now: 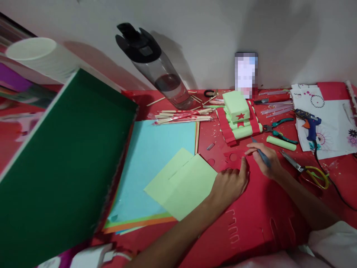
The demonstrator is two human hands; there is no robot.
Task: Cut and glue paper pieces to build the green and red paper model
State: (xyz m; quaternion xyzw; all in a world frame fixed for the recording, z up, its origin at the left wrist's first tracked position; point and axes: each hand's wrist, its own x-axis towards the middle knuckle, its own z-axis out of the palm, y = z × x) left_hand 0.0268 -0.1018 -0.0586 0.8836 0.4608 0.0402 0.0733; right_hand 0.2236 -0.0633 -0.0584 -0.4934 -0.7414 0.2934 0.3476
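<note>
My right hand (266, 160) grips a slim blue-grey pen-like tool (263, 158); I cannot tell whether it is a pen or a craft knife. Beneath both hands lies red paper (251, 197) with round and finger-shaped cutouts. The index finger of my left hand (230, 182) is stretched out and presses on the paper by a round hole, while its other fingers curl. That hand holds nothing. Just beyond my hands stands a small red and light-green paper model (237, 111) with a red star. Light-green sheets (181, 186) lie beside my left wrist.
Pliers (281, 130), a green paper roll (281, 143), scissors (306, 171) and a glue gun (312, 123) lie right. Wooden sticks (181, 117), a bottle (164, 74) and a propped phone (245, 74) are behind. A dark green board (67, 160) leans left near blue paper (164, 145).
</note>
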